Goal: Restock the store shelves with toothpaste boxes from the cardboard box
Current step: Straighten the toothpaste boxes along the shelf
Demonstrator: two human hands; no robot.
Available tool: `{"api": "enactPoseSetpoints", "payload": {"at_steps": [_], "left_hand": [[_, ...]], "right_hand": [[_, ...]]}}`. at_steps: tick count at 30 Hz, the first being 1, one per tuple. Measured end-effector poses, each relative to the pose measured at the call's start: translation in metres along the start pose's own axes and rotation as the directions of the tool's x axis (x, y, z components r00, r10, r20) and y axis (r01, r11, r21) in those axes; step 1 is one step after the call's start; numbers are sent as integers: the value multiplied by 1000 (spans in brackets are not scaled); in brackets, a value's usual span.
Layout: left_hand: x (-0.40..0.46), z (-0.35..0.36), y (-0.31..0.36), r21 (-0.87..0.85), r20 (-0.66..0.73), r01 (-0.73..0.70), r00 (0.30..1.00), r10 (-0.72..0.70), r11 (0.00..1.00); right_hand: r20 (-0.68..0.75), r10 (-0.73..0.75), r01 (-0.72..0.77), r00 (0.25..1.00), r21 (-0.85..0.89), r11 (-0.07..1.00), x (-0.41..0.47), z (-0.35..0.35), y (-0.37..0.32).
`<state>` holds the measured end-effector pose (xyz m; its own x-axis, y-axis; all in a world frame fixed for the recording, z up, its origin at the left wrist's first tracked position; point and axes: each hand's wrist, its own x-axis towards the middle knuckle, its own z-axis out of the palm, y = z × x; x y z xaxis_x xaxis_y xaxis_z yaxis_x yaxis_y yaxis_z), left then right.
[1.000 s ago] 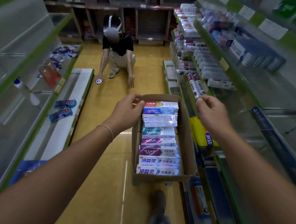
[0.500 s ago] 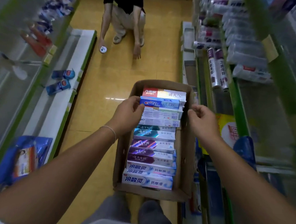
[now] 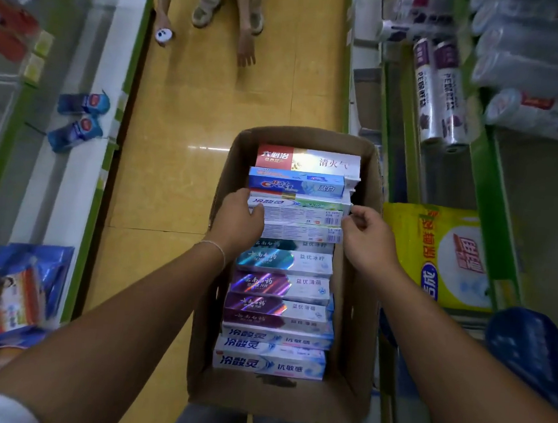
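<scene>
Both hands pinch one item: left hand [image 3: 237, 223] and right hand [image 3: 369, 240] clamp opposite ends of a white-and-green toothpaste carton [image 3: 299, 209].
Brown open-topped cardboard box [image 3: 353, 315]: on the yellow floor, holding a row of cartons; the gripped carton lies third from its far end.
Handling, judged: light, stiff, crushable card; hold by the ends.
Legible: "Crest" on blue carton [image 3: 296, 182], beyond the gripped one; "清火气" on red-and-white carton [image 3: 307, 160], farthest.

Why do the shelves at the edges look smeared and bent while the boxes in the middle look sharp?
Head view: a wide-angle lens bows the right shelves and left shelf; their goods blur near the edges, while the toothpaste boxes in the cardboard box read clearly. A ceiling light glares on the floor.
</scene>
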<state>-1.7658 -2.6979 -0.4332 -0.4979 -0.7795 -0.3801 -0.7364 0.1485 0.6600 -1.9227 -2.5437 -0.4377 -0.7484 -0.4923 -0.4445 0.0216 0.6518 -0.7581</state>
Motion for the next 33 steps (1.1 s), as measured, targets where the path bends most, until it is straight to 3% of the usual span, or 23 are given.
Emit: {"api": "enactPoseSetpoints", "payload": {"at_steps": [5, 10, 21, 29, 33], "left_hand": [[26, 25, -23, -25, 75, 270, 961, -267, 963], [38, 38, -28, -251, 137, 443, 896, -421, 861], [62, 52, -44, -448, 207, 531, 844, -494, 719], [38, 44, -31, -514, 4, 471, 837, -547, 717], [26, 33, -31, -661, 32, 437, 829, -559, 610]], "right_hand": [[28, 70, -69, 997, -17, 997, 20, 14, 15], [55, 134, -134, 989, -12, 991, 33, 22, 21], [-13, 207, -206, 978, 35, 978, 48, 42, 22], [-200, 246, -208, 948, 196, 958, 32, 49, 20], [-202, 258, -188, 945, 310, 932, 17, 41, 17]]}}
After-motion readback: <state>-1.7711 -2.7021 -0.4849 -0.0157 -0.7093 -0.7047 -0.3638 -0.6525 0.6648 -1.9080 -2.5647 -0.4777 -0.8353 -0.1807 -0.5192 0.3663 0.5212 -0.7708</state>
